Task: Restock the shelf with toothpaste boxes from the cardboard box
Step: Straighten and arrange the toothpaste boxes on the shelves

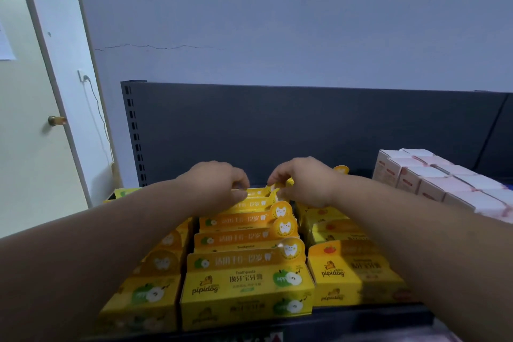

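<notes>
A left hand [219, 183] and a right hand [304, 184] are pinching the top of a yellow toothpaste box [256, 194] with curled fingers [241, 183], at the back of the shelf's [361, 312] middle row. Uneven pressing could be crushing its flap or toppling neighbouring boxes [330, 219].

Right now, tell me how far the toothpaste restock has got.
Done: three rows of yellow toothpaste boxes stand on the shelf. In hand: the left hand and right hand pinch the rearmost box of the middle row. Left: bare shelf shows behind the rows; the cardboard box is out of view, so remaining stock is unknown.
</notes>
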Demonstrator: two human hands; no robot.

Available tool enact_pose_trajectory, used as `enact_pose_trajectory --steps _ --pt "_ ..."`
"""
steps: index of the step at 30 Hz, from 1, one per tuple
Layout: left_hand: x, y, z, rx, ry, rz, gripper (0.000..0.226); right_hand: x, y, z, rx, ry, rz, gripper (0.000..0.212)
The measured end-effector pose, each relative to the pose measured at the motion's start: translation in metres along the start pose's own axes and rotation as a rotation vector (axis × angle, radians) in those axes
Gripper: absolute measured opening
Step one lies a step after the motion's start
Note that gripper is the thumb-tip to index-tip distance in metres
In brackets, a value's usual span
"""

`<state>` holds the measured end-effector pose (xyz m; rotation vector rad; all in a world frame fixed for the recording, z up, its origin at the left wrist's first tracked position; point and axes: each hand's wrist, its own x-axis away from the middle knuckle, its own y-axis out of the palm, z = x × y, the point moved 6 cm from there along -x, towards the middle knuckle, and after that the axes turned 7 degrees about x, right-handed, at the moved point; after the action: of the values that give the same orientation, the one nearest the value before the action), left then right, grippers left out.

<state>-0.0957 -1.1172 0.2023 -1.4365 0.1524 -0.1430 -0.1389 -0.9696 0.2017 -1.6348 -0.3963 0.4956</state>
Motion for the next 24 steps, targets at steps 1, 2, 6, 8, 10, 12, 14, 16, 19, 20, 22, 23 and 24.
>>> enact_pose_trajectory --steps 1,2,6,8,10,12,14,16,19,20,22,23,24 --pt "0.005 0.002 0.006 -0.010 0.007 -0.030 0.034 0.002 0.000 0.001 -0.005 0.003 0.002 0.033" --pt "0.009 0.005 0.010 -0.033 0.002 -0.055 0.035 0.004 0.000 0.001 -0.013 0.007 0.003 0.033" --pt "0.020 0.004 0.017 -0.060 -0.017 -0.019 0.038 0.011 -0.001 0.000 -0.076 -0.001 0.016 0.039" --pt "0.025 0.000 0.023 -0.026 -0.007 0.024 0.039 0.016 -0.001 0.002 -0.075 -0.001 0.020 0.040" --pt "0.029 0.003 0.031 -0.020 0.010 0.014 0.040 0.024 -0.002 0.003 -0.067 -0.009 0.025 0.038" --pt "0.031 0.009 0.038 -0.027 0.009 -0.017 0.037 0.033 -0.004 0.003 -0.053 -0.024 0.017 0.038" --pt "0.032 0.012 0.039 -0.019 -0.021 -0.019 0.032 0.043 -0.007 0.004 -0.018 -0.043 0.001 0.037" --pt "0.033 0.011 0.037 -0.019 -0.057 -0.003 0.032 0.053 -0.010 0.007 0.003 -0.055 -0.016 0.037" --pt "0.036 0.011 0.032 -0.037 -0.110 0.017 0.031 0.069 -0.017 0.014 0.064 -0.056 -0.038 0.037" --pt "0.037 0.010 0.032 -0.033 -0.128 0.030 0.030 0.074 -0.020 0.018 0.081 -0.055 -0.044 0.036" --pt "0.038 0.007 0.036 -0.017 -0.143 0.080 0.030 0.086 -0.026 0.027 0.086 -0.045 -0.050 0.033" --pt "0.038 0.004 0.042 -0.002 -0.134 0.122 0.030 0.091 -0.029 0.032 0.088 -0.038 -0.052 0.032" --pt "0.038 0.000 0.052 0.023 -0.110 0.179 0.030 0.096 -0.030 0.037 0.097 -0.028 -0.056 0.031"
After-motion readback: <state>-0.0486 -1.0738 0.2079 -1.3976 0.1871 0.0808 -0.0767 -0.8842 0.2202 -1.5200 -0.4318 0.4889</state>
